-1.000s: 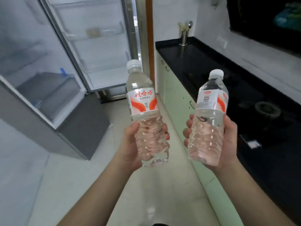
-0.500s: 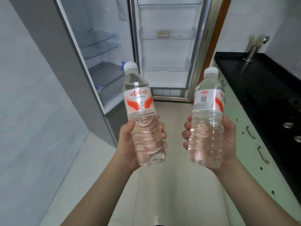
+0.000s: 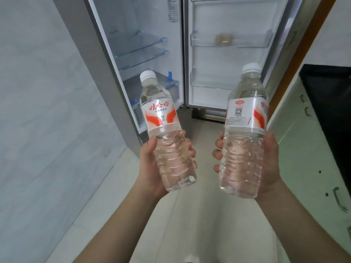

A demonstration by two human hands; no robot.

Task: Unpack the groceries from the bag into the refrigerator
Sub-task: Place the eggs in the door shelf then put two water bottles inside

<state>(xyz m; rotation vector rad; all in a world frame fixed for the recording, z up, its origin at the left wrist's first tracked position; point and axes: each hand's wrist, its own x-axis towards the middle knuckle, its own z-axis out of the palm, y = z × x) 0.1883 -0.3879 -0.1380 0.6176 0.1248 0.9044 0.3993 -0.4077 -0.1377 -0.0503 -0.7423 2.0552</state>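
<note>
Head view now squared on open refrigerator [image 3: 152, 54], closer than before; left hand [image 3: 152, 168] grips left bottle [image 3: 161, 126], right hand [image 3: 269, 164] grips right bottle [image 3: 245, 130]; shelving next.

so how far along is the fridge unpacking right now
Done: the refrigerator door stands open, and one door shelf holds a small blurred item. In hand: the left hand grips one water bottle and the right hand another, both capped and upright. Left: neither bottle is inside yet. The bag isn't in view.

Black countertop [image 3: 330, 95] at right — pale green cabinets [image 3: 303, 149] below it.
</note>
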